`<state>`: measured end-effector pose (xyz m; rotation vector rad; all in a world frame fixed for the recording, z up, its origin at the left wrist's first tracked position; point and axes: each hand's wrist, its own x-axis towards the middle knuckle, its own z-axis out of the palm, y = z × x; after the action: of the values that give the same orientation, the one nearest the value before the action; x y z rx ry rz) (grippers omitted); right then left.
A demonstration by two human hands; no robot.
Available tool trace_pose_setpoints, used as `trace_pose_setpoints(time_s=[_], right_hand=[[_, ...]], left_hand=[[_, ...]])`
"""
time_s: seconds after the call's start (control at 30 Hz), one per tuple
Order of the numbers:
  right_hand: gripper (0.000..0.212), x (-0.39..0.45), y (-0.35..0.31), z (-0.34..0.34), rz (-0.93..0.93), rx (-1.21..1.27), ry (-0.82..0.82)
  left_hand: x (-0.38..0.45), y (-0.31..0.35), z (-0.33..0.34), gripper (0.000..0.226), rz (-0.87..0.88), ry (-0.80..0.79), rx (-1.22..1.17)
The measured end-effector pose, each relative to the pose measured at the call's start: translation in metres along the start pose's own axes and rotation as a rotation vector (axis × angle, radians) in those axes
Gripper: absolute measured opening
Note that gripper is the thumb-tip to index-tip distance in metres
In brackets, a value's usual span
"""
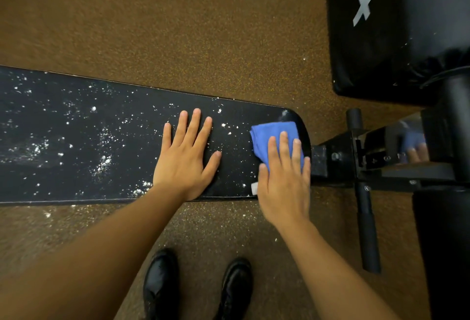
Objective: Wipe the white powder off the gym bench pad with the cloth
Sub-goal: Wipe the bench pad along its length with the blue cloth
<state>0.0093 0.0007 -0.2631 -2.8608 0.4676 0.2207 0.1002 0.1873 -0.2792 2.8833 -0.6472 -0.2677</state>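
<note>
A long black bench pad (127, 106) stretches from the left edge to the middle right of the head view. White powder (103, 162) is speckled over most of it, thickest on the left half. My left hand (185, 154) lies flat on the pad, fingers spread, holding nothing. At the pad's rounded right end my right hand (283, 180) presses flat on a folded blue cloth (269, 136). The cloth's near part is hidden under that hand.
The bench's black metal frame (335, 159) and a crossbar (366, 218) stick out to the right. A big black padded block (396, 27) with white lettering stands at the top right. My black shoes (198, 286) stand on the brown speckled floor (178, 27), which carries some spilled powder.
</note>
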Motion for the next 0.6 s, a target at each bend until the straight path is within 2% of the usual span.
trace_pose_setpoints(time_s=[0.13, 0.3, 0.47, 0.6], right_hand=[[0.062, 0.019, 0.017, -0.004, 0.117, -0.006, 0.047], [0.061, 0.073, 0.007, -0.011, 0.125, 0.012, 0.017], [0.063, 0.016, 0.006, -0.005, -0.019, -0.014, 0.025], [0.064, -0.001, 0.024, -0.001, 0.102, 0.031, 0.044]], left_hand=[[0.001, 0.0, -0.001, 0.071, -0.001, -0.002, -0.001], [0.001, 0.0, 0.0, 0.071, 0.007, 0.002, -0.004], [0.001, 0.0, -0.001, 0.072, 0.004, 0.003, -0.007], [0.0, 0.001, -0.001, 0.072, 0.004, 0.01, -0.013]])
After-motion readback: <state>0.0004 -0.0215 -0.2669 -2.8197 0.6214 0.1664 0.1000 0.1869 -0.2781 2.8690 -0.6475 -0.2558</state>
